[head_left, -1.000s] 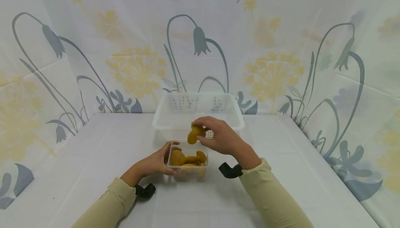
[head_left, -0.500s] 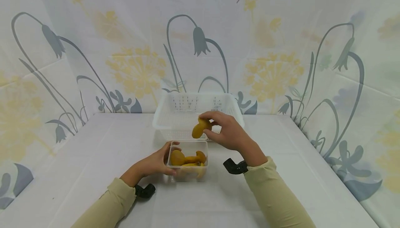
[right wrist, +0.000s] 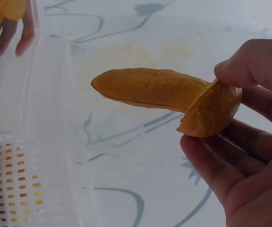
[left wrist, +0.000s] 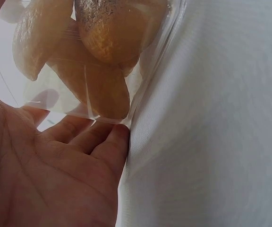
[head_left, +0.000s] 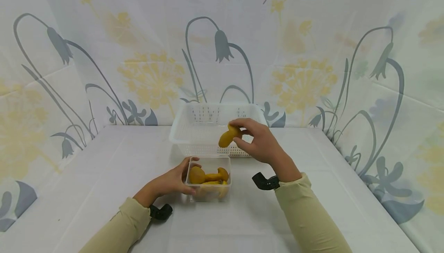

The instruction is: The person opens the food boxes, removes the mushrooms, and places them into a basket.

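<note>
My right hand point(head_left: 260, 141) pinches a yellow-brown mushroom point(head_left: 228, 137) by its cap between thumb and fingertips. In the right wrist view the mushroom's stem point(right wrist: 140, 87) points left, away from the palm. Held this way, it overlaps the front of the white basket point(head_left: 194, 131) in the head view. At the left side of a small clear plastic container point(head_left: 209, 196), my left hand point(head_left: 171, 179) grips the wall with thumb in front and fingers behind. Several more mushrooms point(head_left: 197, 175) lie inside, also showing through the clear wall in the left wrist view.
The slotted white basket stands directly behind the clear container, near the back of the white-covered table point(head_left: 104, 187). A flower-printed cloth point(head_left: 222, 79) rises behind and at both sides. Each wrist carries a black mount point(head_left: 265, 181).
My right hand has moved up, back and to the right with the mushroom, from above the clear container towards the basket. The left hand and container have stayed in place.
</note>
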Demonstrator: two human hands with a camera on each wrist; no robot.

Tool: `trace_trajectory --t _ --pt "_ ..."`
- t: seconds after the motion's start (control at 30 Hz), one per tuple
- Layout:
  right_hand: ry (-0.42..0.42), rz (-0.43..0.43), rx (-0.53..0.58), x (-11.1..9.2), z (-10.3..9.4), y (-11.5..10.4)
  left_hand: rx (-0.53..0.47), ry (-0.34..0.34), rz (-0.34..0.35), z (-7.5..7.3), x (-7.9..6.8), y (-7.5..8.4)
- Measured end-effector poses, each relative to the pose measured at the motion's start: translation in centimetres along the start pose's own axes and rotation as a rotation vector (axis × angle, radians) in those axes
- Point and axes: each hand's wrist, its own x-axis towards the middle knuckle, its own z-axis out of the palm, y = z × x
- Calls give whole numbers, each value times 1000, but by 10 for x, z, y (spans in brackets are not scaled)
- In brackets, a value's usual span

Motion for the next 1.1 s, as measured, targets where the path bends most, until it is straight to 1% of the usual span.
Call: trace_trajectory --t 0.2,0.4,0.63,0.77,0.87,1.1 --pt "35 27 14 0 -1 5 11 8 -15 1 -1 0" --pt "75 55 1 0 0 12 16 12 -24 1 0 -1" --pt "103 96 -18 -2 0 17 6 9 -9 1 -1 1" --pt "111 139 -27 -3 2 23 1 8 -7 1 -2 2" --pt "129 180 -10 -4 5 29 4 11 -12 1 -2 3" --pt "170 243 89 -5 6 36 9 12 -20 1 -2 3"
